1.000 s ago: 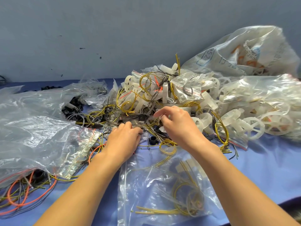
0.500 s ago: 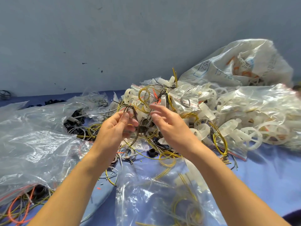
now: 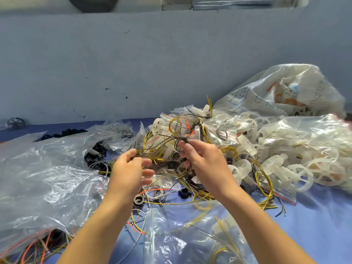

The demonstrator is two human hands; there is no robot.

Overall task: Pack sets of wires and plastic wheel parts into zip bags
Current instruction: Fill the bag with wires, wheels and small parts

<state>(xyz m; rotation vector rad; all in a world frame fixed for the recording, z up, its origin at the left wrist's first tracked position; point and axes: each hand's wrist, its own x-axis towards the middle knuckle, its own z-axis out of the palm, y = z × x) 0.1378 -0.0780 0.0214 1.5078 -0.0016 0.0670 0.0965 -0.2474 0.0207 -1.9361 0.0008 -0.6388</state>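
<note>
Since half a second ago the two bare hands have drawn apart, and the dark wire they shared at chest height is now stretched between them over the blue desk (image 3: 320, 225). Far left I see a big clear bag (image 3: 42, 180) slumped on the desk, with orange wires (image 3: 28, 250) showing under its near corner. Past its far edge lies a cluster of small black parts (image 3: 95, 155). The left grip (image 3: 130, 170) hangs above the loose wires with its fingers smeared by motion; a wire end sits right at its upper finger, but I cannot tell whether it is pinched or only touched. Below it a small grey ring (image 3: 138, 200) lies on the desk. The right grip (image 3: 207, 164) is clamped, thumb against forefinger, on a small black wire coil (image 3: 179, 142), held up off the desk in front of the pile of filled zip bags (image 3: 221, 128). Nearest me lies a clear zip bag (image 3: 171, 244) with yellow wires inside. Right of the hands, a yellow wire loop (image 3: 265, 178) rests against the white plastic wheels (image 3: 302, 174), some bagged, and a printed white sack (image 3: 276, 96) stands behind them against the wall.
</note>
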